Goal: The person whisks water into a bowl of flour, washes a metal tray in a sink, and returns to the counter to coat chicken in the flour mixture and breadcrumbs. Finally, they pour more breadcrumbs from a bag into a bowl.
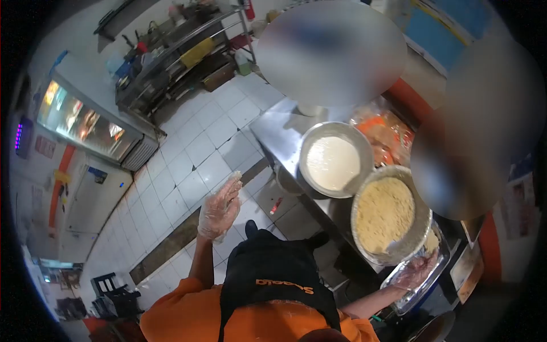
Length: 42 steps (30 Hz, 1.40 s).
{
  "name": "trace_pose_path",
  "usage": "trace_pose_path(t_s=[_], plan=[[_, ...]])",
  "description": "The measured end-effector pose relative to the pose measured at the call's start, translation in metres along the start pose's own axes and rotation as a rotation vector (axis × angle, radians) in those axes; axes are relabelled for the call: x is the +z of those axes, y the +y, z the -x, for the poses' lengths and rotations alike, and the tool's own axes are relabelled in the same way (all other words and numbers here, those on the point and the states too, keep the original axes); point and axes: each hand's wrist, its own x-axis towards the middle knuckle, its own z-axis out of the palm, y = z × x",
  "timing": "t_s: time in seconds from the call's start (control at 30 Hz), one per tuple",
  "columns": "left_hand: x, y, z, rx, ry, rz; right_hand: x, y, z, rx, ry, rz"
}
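My left hand, in a clear plastic glove, is raised over the tiled floor with its fingers stretched out and nothing in it. My right hand, also gloved, is over a foil-coloured tray. A pale, crumb-coated piece lies by its fingertips; whether the hand grips it is unclear. Beside the tray stands a large metal bowl of yellowish crumbs. A metal pot of creamy white liquid touches the bowl's far side.
Plastic bags with orange contents lie behind the pot on the steel table. Blurred areas cover the far and right sides. A glass-door fridge and a cluttered metal rack stand across the tiled floor.
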Motion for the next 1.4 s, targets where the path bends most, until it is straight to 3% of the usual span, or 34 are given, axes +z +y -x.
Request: trace_pose_path(t_s=[0.03,0.1,0.13,0.2,0.23,0.3,0.33,0.37,0.43,0.47,0.5,0.53,0.63,0.73,0.83,0.87,1.0,1.07,1.1,1.17,1.23,1.3,1.4], plan=[[-0.023,-0.012,0.007,0.003,0.012,0.01,0.025,0.009,0.031,-0.007,-0.015,0.001],[-0.075,-0.038,0.018,-0.045,0.042,-0.116,0.085,0.03,0.096,-0.232,-0.208,0.232],[-0.102,-0.051,0.019,-0.03,0.009,-0.105,0.114,0.048,0.118,-0.132,-0.148,0.226],[-0.148,-0.073,0.033,-0.062,0.061,-0.24,0.143,0.085,0.155,0.043,-0.408,0.096],[-0.17,-0.077,0.041,-0.06,0.024,-0.223,0.174,0.098,0.189,0.189,-0.372,0.116],[-0.215,-0.079,0.042,-0.041,0.154,-0.211,0.209,0.133,0.234,0.364,-0.63,0.06],[-0.237,-0.089,0.045,-0.038,0.186,-0.175,0.238,0.128,0.267,0.433,-0.67,0.286],[-0.259,-0.102,0.047,-0.031,0.197,-0.134,0.252,0.142,0.291,0.44,-0.681,0.339],[-0.305,-0.13,0.048,0.016,0.157,-0.378,0.274,0.16,0.322,0.493,-0.83,0.453],[-0.317,-0.139,0.042,0.039,0.096,-0.367,0.287,0.169,0.334,0.592,-0.855,0.413],[-0.327,-0.145,0.038,-0.024,0.19,-0.279,0.297,0.182,0.342,0.679,-0.836,0.397],[-0.339,-0.152,0.033,-0.092,0.297,-0.194,0.304,0.192,0.346,0.674,-0.802,0.385],[-0.376,-0.193,0.004,-0.158,0.268,-0.016,0.335,0.215,0.354,0.684,-0.827,0.454],[-0.387,-0.205,-0.051,-0.128,0.264,-0.068,0.366,0.24,0.347,0.558,-0.725,0.471],[-0.416,-0.237,-0.118,-0.176,0.283,0.038,0.404,0.28,0.33,0.572,-0.58,0.467],[-0.423,-0.251,-0.144,-0.156,0.294,0.147,0.422,0.292,0.326,0.573,-0.532,0.456],[-0.468,-0.293,-0.23,-0.097,0.295,0.06,0.524,0.339,0.317,0.553,-0.462,0.495],[-0.489,-0.306,-0.266,-0.238,0.401,0.374,0.586,0.347,0.322,0.441,-0.574,0.57],[-0.493,-0.305,-0.285,-0.238,0.4,0.373,0.614,0.355,0.319,0.44,-0.645,0.572],[-0.5,-0.295,-0.317,-0.274,0.315,-0.269,0.665,0.378,0.308,0.442,-0.707,0.584],[-0.502,-0.289,-0.353,-0.33,0.343,-0.284,0.707,0.411,0.289,-0.029,-0.965,0.799],[-0.501,-0.271,-0.4,-0.403,0.346,-0.365,0.749,0.418,0.275,0.002,-0.989,0.779],[-0.531,-0.336,-0.468,-0.268,0.333,-0.474,0.808,0.432,0.245,0.143,-0.954,0.666]])
